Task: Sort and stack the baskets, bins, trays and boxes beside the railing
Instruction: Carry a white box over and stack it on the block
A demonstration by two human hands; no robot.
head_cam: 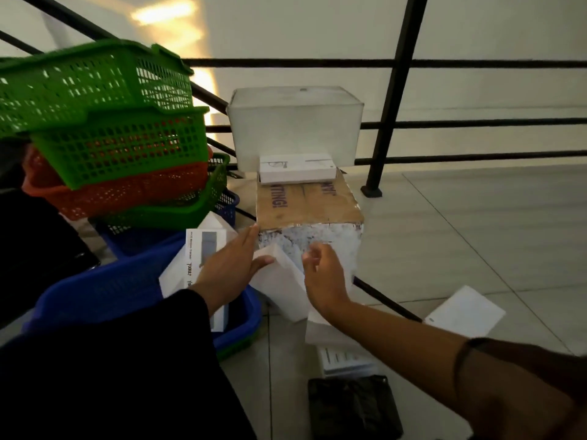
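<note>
Head view looks down past both my arms at a pile of containers beside the black metal railing (394, 90). My left hand (227, 265) reaches forward with fingers straight and relaxed, its thumb and fingertips lying against a tilted white cardboard box (281, 281), and its fingertips near the lower left corner of the brown cardboard carton (305, 203). My right hand (324, 277) is just right of that white box with fingers loosely curled; whether it actually holds the box I cannot tell, since the frame is blurred there.

The carton stands on the tiled floor (460, 223), its front face white and scuffed. On top of it at the back lies a small flat white box (297, 168), and behind that stands a frosted translucent plastic bin (295, 128), against the railing.

To my left is a leaning stack of perforated plastic baskets: a large green basket (89, 81) uppermost, a smaller green basket (127, 147) under it, then a red-orange basket (127, 192), with another green one and a blue one beneath. Nearer to me a blue plastic tub (104, 290) holds a white printed product box (203, 249) standing on end. On the floor to the right lie a flat white box (467, 309), some white printed packaging (344, 360) and a black pouch (352, 408).
</note>
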